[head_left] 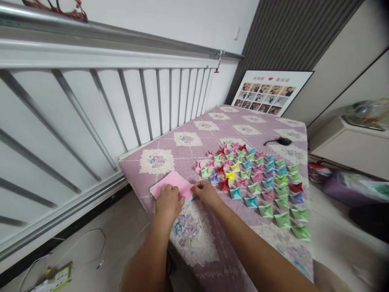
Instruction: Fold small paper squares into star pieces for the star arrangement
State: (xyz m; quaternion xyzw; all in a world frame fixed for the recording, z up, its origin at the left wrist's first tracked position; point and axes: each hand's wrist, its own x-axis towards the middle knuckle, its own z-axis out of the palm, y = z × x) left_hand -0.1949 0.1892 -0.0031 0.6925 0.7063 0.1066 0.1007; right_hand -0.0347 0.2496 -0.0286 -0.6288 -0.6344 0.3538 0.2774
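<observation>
A pink sheet of paper lies on top of a small stack at the near left corner of a purple quilted mattress. My left hand rests on the sheet's near edge, fingers curled down onto it. At the sheet's right corner, my right hand pinches the paper edge. To the right of my hands, several folded paper stars in many colours lie in rows on the mattress.
A white railing runs along the left. A black cable plug lies on the far mattress. A framed photo collage leans against the wall. A power strip sits on the floor. Clutter fills the right.
</observation>
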